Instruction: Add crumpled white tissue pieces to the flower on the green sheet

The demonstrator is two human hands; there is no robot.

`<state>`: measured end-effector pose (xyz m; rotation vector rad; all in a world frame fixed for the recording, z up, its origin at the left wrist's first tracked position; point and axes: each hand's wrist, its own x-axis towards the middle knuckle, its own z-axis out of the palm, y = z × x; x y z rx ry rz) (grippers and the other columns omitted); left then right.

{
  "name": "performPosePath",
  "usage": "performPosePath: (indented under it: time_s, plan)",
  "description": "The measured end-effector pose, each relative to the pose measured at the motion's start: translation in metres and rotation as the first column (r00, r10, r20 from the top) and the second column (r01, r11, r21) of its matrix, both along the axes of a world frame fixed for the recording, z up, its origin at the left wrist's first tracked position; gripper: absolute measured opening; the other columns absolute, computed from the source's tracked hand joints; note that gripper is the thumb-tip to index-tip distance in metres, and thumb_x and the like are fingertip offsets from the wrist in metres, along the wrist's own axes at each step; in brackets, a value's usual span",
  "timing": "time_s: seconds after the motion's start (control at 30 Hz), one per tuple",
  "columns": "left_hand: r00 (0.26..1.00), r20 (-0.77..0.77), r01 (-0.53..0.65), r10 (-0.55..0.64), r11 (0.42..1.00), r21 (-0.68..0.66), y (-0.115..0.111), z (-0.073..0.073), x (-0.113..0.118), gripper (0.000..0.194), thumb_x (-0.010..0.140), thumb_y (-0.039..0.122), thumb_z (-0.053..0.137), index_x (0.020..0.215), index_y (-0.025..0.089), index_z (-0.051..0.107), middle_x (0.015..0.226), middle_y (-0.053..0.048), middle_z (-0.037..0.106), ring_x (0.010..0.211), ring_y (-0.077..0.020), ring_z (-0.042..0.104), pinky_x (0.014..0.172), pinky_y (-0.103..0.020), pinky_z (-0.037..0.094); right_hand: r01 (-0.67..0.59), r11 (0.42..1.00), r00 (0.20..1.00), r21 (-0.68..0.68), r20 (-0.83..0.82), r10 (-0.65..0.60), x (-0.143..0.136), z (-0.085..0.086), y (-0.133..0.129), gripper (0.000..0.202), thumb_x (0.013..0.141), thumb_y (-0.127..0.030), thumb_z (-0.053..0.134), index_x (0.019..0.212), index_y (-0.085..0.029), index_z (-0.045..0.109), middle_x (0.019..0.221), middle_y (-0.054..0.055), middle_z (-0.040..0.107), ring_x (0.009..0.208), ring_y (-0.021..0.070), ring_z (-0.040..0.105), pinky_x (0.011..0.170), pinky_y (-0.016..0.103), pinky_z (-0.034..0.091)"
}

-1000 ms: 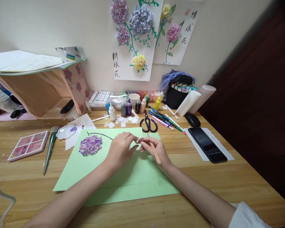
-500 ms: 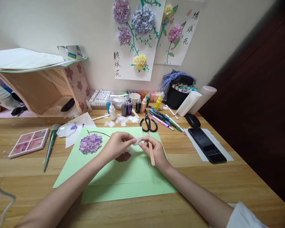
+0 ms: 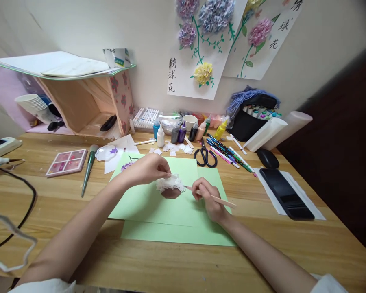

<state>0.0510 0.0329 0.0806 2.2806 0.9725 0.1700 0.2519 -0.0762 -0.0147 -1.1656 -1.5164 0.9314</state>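
On a sheet of light green paper [image 3: 140,215] lies a brown disc [image 3: 171,193], its upper part covered by crumpled white paper pieces [image 3: 174,183]. My left hand [image 3: 151,167] reaches in over the upper left of this white cluster. Its fingertips pinch a small white paper piece against the cluster; the piece is mostly hidden. Right of the disc, my right hand [image 3: 208,195] grips a flat wooden craft stick [image 3: 224,201], whose tip points left toward the cluster. A purple paper flower [image 3: 127,166] on the green sheet is mostly covered by my left wrist.
Behind the sheet stand small paint bottles [image 3: 181,133], with white paper squares [image 3: 173,153] scattered before them. Black-handled scissors [image 3: 205,158] and several pens [image 3: 225,150] lie at the right. A phone [image 3: 286,193] lies further right; a brush [image 3: 88,173] and a palette [image 3: 67,162] lie left.
My hands have come apart. The left has lowered the white paper piece to the cluster; the right has moved right and turned the craft stick nearly level. The whole view has swung left.
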Motion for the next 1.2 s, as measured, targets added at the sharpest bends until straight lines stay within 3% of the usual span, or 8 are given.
performPosePath:
  time_s: [0.13,0.23,0.37,0.5,0.7,0.9,1.07,1.2]
  plan:
    - [0.999,-0.019,0.048,-0.048,0.999,-0.005,-0.003,-0.003,0.001,0.019,0.071,0.016,0.055,0.075,0.020,0.073,0.073,-0.003,0.072,0.062,-0.0156,0.061,0.056,-0.022,0.039,-0.099,0.994,0.963,0.040,0.256,0.086,0.001,-0.003,0.001,0.038,0.094,-0.037,0.031,0.069,-0.021,0.053,0.060,-0.001,0.048,0.054,0.0132,0.043,0.057,0.026,0.034]
    - [0.995,-0.038,0.094,-0.096,0.994,-0.053,-0.006,-0.006,0.005,0.020,0.070,0.014,0.054,0.076,0.019,0.073,0.075,-0.003,0.072,0.062,-0.0148,0.061,0.056,-0.022,0.039,-0.125,0.991,0.933,0.051,0.346,0.100,0.001,-0.003,0.003,0.038,0.095,-0.037,0.030,0.070,-0.020,0.053,0.061,-0.001,0.049,0.056,0.0132,0.045,0.059,0.025,0.035]
    - [0.980,-0.046,0.182,-0.191,0.971,-0.157,-0.008,-0.013,0.008,0.020,0.072,0.017,0.052,0.075,0.017,0.072,0.071,-0.003,0.072,0.061,-0.0133,0.060,0.055,-0.020,0.040,-0.088,0.996,0.944,0.019,0.320,0.078,0.001,-0.003,0.006,0.037,0.097,-0.038,0.030,0.072,-0.020,0.052,0.061,-0.001,0.049,0.058,0.0128,0.046,0.059,0.024,0.035]
    - [0.977,-0.067,0.184,-0.202,0.961,-0.206,-0.013,-0.020,0.013,0.020,0.073,0.018,0.050,0.076,0.016,0.069,0.067,-0.002,0.071,0.057,-0.0120,0.060,0.053,-0.019,0.039,-0.048,0.997,0.970,-0.058,0.234,0.060,0.002,-0.005,0.008,0.036,0.097,-0.040,0.031,0.074,-0.020,0.051,0.059,-0.002,0.049,0.056,0.0119,0.046,0.058,0.024,0.035]
    - [0.978,-0.182,0.096,-0.099,0.995,-0.025,-0.026,-0.028,0.028,0.021,0.070,0.015,0.052,0.075,0.019,0.071,0.069,-0.001,0.071,0.057,-0.0125,0.058,0.051,-0.021,0.034,-0.028,0.993,0.993,-0.111,0.114,0.041,0.002,-0.006,0.009,0.037,0.096,-0.043,0.033,0.075,-0.019,0.053,0.058,-0.002,0.050,0.056,0.0121,0.048,0.058,0.025,0.037]
    - [0.970,-0.240,0.099,-0.047,0.972,0.212,-0.032,-0.037,0.037,0.024,0.070,0.012,0.051,0.076,0.020,0.072,0.076,-0.003,0.073,0.066,-0.0174,0.062,0.059,-0.026,0.036,0.093,0.996,0.993,0.012,-0.080,-0.091,0.005,-0.010,0.005,0.049,0.095,-0.047,0.028,0.062,-0.019,0.051,0.048,-0.003,0.041,0.045,0.0111,0.038,0.048,0.025,0.031]
    - [0.963,-0.262,0.135,-0.055,0.945,0.298,-0.035,-0.044,0.041,0.021,0.071,0.011,0.051,0.071,0.019,0.070,0.073,-0.004,0.072,0.068,-0.0190,0.062,0.066,-0.029,0.039,-0.033,0.999,0.999,0.009,0.023,0.033,0.003,-0.010,0.004,0.047,0.096,-0.045,0.028,0.065,-0.019,0.052,0.049,-0.003,0.040,0.045,0.0110,0.038,0.048,0.025,0.030]
    - [0.955,-0.295,0.145,-0.044,0.932,0.332,-0.036,-0.046,0.043,0.019,0.072,0.011,0.051,0.070,0.018,0.069,0.072,-0.006,0.071,0.070,-0.0204,0.063,0.068,-0.031,0.039,-0.055,0.998,0.994,-0.013,0.096,0.056,0.002,-0.008,0.006,0.045,0.096,-0.042,0.028,0.066,-0.019,0.051,0.051,-0.003,0.041,0.047,0.0111,0.039,0.050,0.025,0.031]
